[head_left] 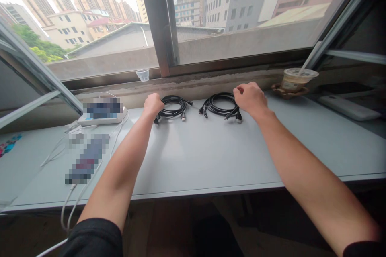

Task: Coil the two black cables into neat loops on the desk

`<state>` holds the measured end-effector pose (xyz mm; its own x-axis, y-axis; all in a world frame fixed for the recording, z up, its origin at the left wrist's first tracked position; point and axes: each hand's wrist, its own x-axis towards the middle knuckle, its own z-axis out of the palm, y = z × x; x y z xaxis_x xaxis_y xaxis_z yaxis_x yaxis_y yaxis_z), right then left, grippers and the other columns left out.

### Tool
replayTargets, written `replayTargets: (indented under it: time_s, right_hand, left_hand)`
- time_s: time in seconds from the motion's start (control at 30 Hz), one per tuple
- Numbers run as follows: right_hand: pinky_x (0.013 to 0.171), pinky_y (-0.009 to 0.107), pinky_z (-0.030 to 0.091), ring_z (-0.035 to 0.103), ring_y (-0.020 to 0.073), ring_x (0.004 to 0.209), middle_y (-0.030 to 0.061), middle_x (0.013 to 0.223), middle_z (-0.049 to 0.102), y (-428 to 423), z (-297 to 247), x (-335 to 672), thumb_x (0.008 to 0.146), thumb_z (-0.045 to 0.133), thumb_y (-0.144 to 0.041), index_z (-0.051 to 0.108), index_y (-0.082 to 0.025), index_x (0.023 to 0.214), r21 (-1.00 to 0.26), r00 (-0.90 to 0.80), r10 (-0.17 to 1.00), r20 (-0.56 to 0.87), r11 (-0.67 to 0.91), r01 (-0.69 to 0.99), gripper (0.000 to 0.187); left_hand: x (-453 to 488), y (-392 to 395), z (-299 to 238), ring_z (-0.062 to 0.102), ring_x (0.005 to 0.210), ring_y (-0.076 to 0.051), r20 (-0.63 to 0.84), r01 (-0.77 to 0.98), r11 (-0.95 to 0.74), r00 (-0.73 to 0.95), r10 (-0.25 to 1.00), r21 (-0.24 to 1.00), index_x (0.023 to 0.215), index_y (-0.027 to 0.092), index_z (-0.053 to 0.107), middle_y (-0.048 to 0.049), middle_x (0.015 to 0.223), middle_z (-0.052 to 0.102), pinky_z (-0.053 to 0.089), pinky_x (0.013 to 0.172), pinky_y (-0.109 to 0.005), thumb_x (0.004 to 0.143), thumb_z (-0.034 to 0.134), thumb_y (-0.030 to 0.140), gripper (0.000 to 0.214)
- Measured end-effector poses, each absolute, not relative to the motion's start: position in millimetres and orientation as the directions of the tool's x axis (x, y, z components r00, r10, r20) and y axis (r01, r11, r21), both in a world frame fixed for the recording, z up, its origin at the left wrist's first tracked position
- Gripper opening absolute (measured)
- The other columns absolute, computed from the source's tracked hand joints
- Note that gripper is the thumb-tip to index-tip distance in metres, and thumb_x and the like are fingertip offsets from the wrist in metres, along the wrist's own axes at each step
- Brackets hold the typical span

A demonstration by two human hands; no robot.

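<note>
Two coils of black cable lie side by side on the pale grey tabletop in the head view. My left hand [153, 104] is closed at the left edge of the left coiled black cable [184, 106], its fingertips mostly hidden. At the right edge of the other coiled black cable [208, 104], my right hand [252, 97] has its fingers curled in, thumb side toward the coil. The exact grip there is partly covered by the hand. Connector ends stick out of both coils, several of them toward me.
On the left, a white power strip [102, 120] and a blurred-out device [89, 158] with white cords lie on the table [205, 160]. A small clear cup [142, 75] stands by the window. At the right back is a drink cup with a straw [294, 80] in a cardboard holder.
</note>
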<state>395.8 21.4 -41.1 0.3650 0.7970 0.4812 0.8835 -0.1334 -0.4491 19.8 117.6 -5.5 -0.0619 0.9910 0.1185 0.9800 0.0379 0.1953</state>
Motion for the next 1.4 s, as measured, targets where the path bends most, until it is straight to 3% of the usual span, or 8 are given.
replayTargets:
  time_s: [0.1, 0.27, 0.43, 0.6, 0.8, 1.03, 1.23, 1.4]
  right_hand:
    - [0.104, 0.052, 0.052, 0.064, 0.0378, 0.117, 0.0206, 0.123, 0.066, 22.5, -39.9, 394.1, 0.096, 0.055, -0.036, 0.079, -0.016, 0.112, -0.432, 0.315, 0.752, 0.579, -0.045, 0.901, 0.035]
    - [0.106, 0.052, 0.052, 0.066, 0.0339, 0.109, 0.0184, 0.115, 0.071, 18.7, -32.6, 374.7, 0.098, 0.054, -0.028, 0.076, -0.016, 0.113, -0.407, 0.155, 0.681, 0.716, 0.226, 0.885, 0.03]
    - [0.086, 0.043, 0.062, 0.07, 0.0276, 0.096, 0.0134, 0.112, 0.074, 2.9, -24.0, 326.0, 0.1, 0.055, -0.029, 0.074, -0.019, 0.121, -0.409, -0.015, 0.59, 0.807, 0.576, 0.708, 0.03]
    - [0.099, 0.046, 0.062, 0.067, 0.0286, 0.121, 0.0104, 0.132, 0.072, -11.7, -21.1, 286.3, 0.104, 0.061, -0.037, 0.067, -0.028, 0.142, -0.315, -0.21, 0.483, 0.85, 0.786, 0.532, 0.04]
    - [0.097, 0.043, 0.061, 0.072, 0.0251, 0.105, 0.009, 0.113, 0.075, -16.6, -22.5, 284.6, 0.105, 0.062, -0.042, 0.078, -0.031, 0.122, -0.289, -0.249, 0.455, 0.855, 0.816, 0.501, 0.026]
    - [0.092, 0.041, 0.063, 0.073, 0.0239, 0.101, 0.0084, 0.108, 0.077, -20.1, -21.1, 290.1, 0.105, 0.062, -0.041, 0.075, -0.028, 0.108, -0.312, -0.266, 0.452, 0.851, 0.844, 0.436, 0.019]
    - [0.076, 0.031, 0.064, 0.073, 0.0206, 0.097, 0.0073, 0.111, 0.077, -23.8, -28.7, 282.8, 0.106, 0.061, -0.033, 0.074, -0.028, 0.117, -0.321, -0.323, 0.432, 0.842, 0.882, 0.344, 0.018]
    - [0.092, 0.034, 0.061, 0.074, 0.0213, 0.107, 0.0075, 0.124, 0.075, -16.9, -35.3, 289.4, 0.106, 0.053, -0.021, 0.069, -0.03, 0.139, -0.311, -0.416, 0.508, 0.755, 0.835, 0.454, 0.037]
  left_hand:
    - [16.0, 111.8, -4.3, 0.073, 0.115, -0.037, 0.204, 0.965, 0.005, -0.06, 0.977, 0.262, 0.11, 0.013, 0.079, -0.0249, 0.119, 0.077, 0.056, 0.094, -0.042, 0.08, 0.067, 0.018, 0.032]
    - [15.1, 88.6, 4.7, 0.075, 0.103, -0.027, 0.371, 0.788, -0.22, -0.012, 0.929, 0.575, 0.116, 0.014, 0.081, -0.0146, 0.111, 0.081, 0.056, 0.094, -0.035, 0.08, 0.067, 0.022, 0.039]
    - [28.3, 38.7, 20.2, 0.072, 0.087, -0.02, 0.513, 0.593, -0.443, 0.057, 0.856, 0.673, 0.124, 0.014, 0.079, -0.0099, 0.104, 0.081, 0.057, 0.086, -0.032, 0.081, 0.07, 0.027, 0.045]
    - [46.4, -17.5, 30.6, 0.071, 0.081, -0.017, 0.48, 0.421, -0.515, 0.194, 0.855, 0.747, 0.123, 0.014, 0.079, -0.0082, 0.1, 0.082, 0.057, 0.078, -0.029, 0.082, 0.077, 0.031, 0.045]
    - [49.4, -35.0, 26.5, 0.077, 0.095, -0.024, 0.31, 0.102, -0.367, 0.357, 0.881, 0.925, 0.123, 0.015, 0.08, -0.0129, 0.116, 0.081, 0.063, 0.087, -0.037, 0.076, 0.091, 0.038, 0.053]
    - [35.2, -24.6, 20.8, 0.077, 0.111, -0.033, 0.194, -0.017, -0.23, 0.599, 0.777, 0.973, 0.134, 0.018, 0.077, -0.0164, 0.124, 0.079, 0.064, 0.095, -0.045, 0.087, 0.08, 0.047, 0.056]
    - [42.2, -21.4, -3.8, 0.077, 0.105, -0.027, 0.512, 0.084, -0.577, 0.371, 0.775, 0.813, 0.113, 0.021, 0.085, -0.0117, 0.111, 0.081, 0.062, 0.095, -0.039, 0.082, 0.088, 0.042, 0.038]
    - [33.2, -14.0, -8.7, 0.079, 0.101, -0.025, 0.602, 0.188, -0.647, 0.247, 0.76, 0.739, 0.107, 0.021, 0.081, -0.0097, 0.107, 0.081, 0.063, 0.089, -0.037, 0.091, 0.078, 0.047, 0.031]
